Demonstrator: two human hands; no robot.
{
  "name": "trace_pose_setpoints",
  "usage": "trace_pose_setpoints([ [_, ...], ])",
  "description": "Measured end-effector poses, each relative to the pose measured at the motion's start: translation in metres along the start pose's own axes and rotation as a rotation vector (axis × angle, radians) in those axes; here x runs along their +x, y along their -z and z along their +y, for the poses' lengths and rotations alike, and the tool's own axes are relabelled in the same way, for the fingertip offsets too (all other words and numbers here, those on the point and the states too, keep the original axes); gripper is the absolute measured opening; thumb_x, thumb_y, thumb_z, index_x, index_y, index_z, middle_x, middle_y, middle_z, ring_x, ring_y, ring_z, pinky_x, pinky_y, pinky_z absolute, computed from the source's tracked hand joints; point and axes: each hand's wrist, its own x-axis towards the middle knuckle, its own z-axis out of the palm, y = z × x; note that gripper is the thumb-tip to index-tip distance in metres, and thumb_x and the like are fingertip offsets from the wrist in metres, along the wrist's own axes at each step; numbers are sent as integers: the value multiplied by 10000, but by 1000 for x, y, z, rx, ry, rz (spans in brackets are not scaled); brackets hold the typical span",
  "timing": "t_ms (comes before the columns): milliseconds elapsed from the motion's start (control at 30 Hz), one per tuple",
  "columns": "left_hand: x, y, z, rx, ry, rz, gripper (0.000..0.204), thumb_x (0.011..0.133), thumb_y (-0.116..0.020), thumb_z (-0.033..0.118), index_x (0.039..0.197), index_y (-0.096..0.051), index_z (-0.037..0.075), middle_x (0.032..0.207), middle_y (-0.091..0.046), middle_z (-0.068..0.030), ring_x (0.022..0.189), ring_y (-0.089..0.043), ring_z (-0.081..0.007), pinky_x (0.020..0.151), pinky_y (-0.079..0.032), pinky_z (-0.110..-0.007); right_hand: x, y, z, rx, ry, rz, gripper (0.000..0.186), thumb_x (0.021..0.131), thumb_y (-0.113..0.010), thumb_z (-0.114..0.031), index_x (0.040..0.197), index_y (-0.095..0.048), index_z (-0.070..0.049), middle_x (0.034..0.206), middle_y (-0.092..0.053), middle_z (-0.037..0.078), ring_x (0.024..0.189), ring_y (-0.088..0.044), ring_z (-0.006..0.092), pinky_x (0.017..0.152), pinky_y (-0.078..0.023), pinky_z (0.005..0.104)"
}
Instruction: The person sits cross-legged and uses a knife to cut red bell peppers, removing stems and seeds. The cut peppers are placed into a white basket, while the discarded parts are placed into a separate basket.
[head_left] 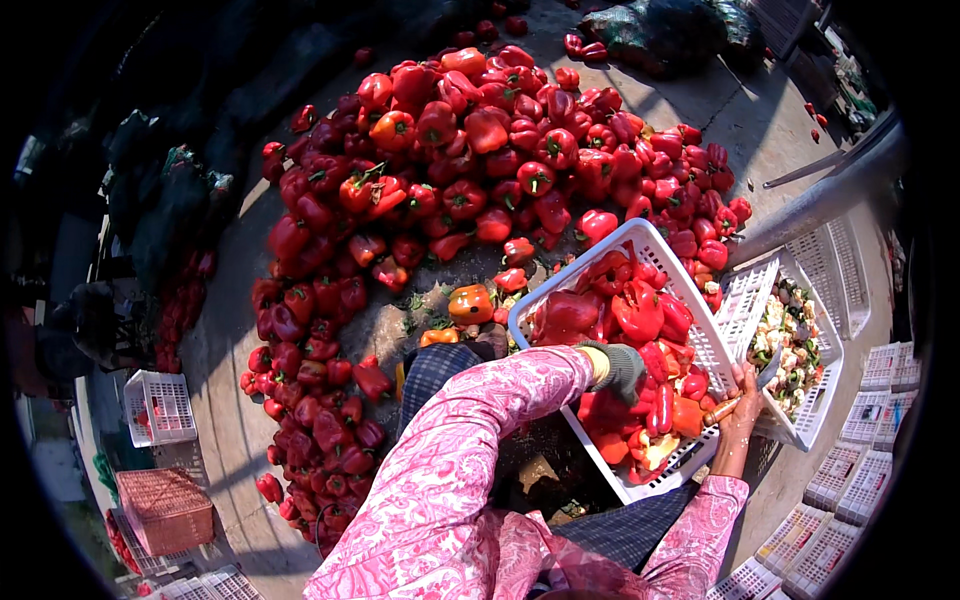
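My left hand (620, 372), in a dark grey-green glove with a yellowish cuff, rests over cut red peppers (640, 310) inside a white plastic crate (527, 318). Its fingers point down onto the pieces and look extended; the palm side is hidden. At the crate's right edge, my bare right hand (738, 422) is closed round a knife (722, 411) with a wooden handle. The metal blade points up and right, away from the peppers. Some pieces in the crate are orange, and one near the front shows its pale inside.
A large heap of whole red peppers (460, 200) curves around the far and left side. Right of my crate, another white crate (806, 435) holds cores and trimmings. Stacked white crates (865, 480) line the right; a reddish crate (165, 512) stands at left. A thick pole (815, 215) slants at upper right.
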Motion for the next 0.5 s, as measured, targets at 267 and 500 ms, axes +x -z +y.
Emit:
trace_pose_setpoints([
  [267, -190, 138, -222, 415, 889, 801, 517, 749, -676, 431, 1113, -521, 98, 1048, -626, -99, 987, -612, -269, 827, -479, -412, -59, -43, 52, -227, -71, -100, 283, 893, -638, -243, 1089, -565, -52, 760, -664, 68, 413, -463, 82, 362, -397, 222],
  [500, -241, 87, -416, 685, 1290, 671, 537, 685, -711, 301, 1145, -497, 127, 1076, -576, -75, 1035, -570, -233, 850, -445, -407, -80, -74, 71, -329, -107, -80, 301, 889, -642, -269, 1083, -564, -54, 767, -662, 68, 390, -458, 86, 346, -400, 244],
])
